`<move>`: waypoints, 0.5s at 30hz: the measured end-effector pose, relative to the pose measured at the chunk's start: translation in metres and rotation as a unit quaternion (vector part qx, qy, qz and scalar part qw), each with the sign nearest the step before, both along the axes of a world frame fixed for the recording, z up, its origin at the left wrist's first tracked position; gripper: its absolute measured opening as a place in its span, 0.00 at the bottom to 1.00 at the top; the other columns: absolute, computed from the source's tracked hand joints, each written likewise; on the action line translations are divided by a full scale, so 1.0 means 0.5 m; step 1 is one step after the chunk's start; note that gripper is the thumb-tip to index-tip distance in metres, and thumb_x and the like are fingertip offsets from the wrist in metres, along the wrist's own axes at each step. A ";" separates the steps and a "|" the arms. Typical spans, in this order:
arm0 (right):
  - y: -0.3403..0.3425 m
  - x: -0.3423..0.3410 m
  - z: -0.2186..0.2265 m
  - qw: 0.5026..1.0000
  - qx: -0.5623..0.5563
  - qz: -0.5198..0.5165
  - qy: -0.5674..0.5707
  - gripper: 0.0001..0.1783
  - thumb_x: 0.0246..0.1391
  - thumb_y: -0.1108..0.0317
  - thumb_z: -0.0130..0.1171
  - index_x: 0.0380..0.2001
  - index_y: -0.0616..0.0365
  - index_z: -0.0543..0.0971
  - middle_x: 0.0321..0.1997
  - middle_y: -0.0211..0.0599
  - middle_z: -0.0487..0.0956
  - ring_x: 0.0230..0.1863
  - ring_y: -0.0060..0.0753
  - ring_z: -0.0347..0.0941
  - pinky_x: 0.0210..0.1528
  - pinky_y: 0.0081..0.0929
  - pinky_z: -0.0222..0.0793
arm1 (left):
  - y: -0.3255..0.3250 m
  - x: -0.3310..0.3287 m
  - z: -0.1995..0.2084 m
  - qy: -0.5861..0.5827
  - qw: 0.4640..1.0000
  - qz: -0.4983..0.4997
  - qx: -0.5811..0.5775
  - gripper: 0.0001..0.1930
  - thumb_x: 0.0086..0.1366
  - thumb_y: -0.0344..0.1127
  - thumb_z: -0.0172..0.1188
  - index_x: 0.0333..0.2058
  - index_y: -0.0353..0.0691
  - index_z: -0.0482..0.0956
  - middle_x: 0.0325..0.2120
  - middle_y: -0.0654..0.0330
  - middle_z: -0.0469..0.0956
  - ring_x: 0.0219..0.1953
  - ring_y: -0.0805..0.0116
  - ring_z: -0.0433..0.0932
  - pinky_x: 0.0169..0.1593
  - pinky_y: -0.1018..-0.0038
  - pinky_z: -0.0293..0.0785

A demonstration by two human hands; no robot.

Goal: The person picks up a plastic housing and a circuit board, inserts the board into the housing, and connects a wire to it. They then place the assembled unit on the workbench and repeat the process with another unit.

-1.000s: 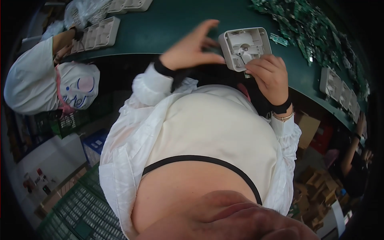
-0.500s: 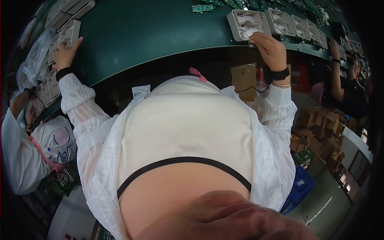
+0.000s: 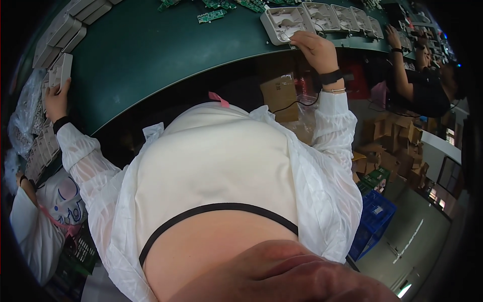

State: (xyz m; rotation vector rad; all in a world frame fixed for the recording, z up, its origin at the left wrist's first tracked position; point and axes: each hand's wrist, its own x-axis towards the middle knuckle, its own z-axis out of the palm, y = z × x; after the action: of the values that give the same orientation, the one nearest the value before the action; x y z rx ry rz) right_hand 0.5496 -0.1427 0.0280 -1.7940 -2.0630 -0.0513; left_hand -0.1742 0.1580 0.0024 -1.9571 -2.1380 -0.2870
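Observation:
My left hand is at the far left of the bench, its thumb and fingers closed around the near end of an open white plastic housing. My right hand pinches the near corner of another white plastic housing, which lies open side up by the bench's front edge. Inside that one are moulded compartments. A small piece shows under the right fingertips, too small to name. More open white housings run in a row to its right, thin wires on some of them.
Green circuit boards lie scattered along the back of the green bench. Closed white housings are stacked at the back left, near a clear plastic bag. Co-workers sit on both sides. Cardboard boxes and a blue crate stand right.
The view has swung to the right. My left fingers, spread over the left housings before, are now closed on one housing's end. My right hand still pinches the same corner.

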 end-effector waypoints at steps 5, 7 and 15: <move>-0.021 0.046 -0.003 1.000 0.004 -0.014 -0.026 0.09 0.58 0.65 0.67 0.42 0.49 0.87 0.46 0.32 0.86 0.43 0.43 0.84 0.43 0.30 0.80 | -0.044 0.042 0.020 -0.063 0.998 -0.029 0.004 0.38 0.55 0.67 0.69 0.54 0.41 0.86 0.67 0.55 0.71 0.62 0.52 0.76 0.66 0.61 0.68; -0.027 0.064 -0.006 0.998 0.001 -0.037 -0.046 0.09 0.59 0.64 0.66 0.43 0.49 0.86 0.47 0.31 0.86 0.44 0.42 0.83 0.43 0.30 0.79 | -0.083 0.066 0.020 -0.169 0.983 -0.072 0.024 0.34 0.56 0.61 0.72 0.53 0.40 0.86 0.66 0.58 0.73 0.60 0.56 0.78 0.63 0.65 0.71; -0.050 0.128 -0.027 0.991 -0.006 -0.092 -0.099 0.09 0.63 0.64 0.62 0.44 0.47 0.86 0.50 0.30 0.85 0.46 0.44 0.83 0.44 0.34 0.79 | -0.270 0.272 0.046 -0.233 0.928 -0.275 0.092 0.22 0.53 0.48 0.79 0.42 0.40 0.90 0.56 0.54 0.81 0.56 0.54 0.80 0.57 0.65 0.76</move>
State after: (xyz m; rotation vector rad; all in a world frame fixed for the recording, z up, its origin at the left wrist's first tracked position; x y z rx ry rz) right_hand 0.6138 -0.1677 0.0147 -2.0551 -2.0223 -0.2810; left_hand -0.0382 0.0230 0.0255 -2.5194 -1.6372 -1.1049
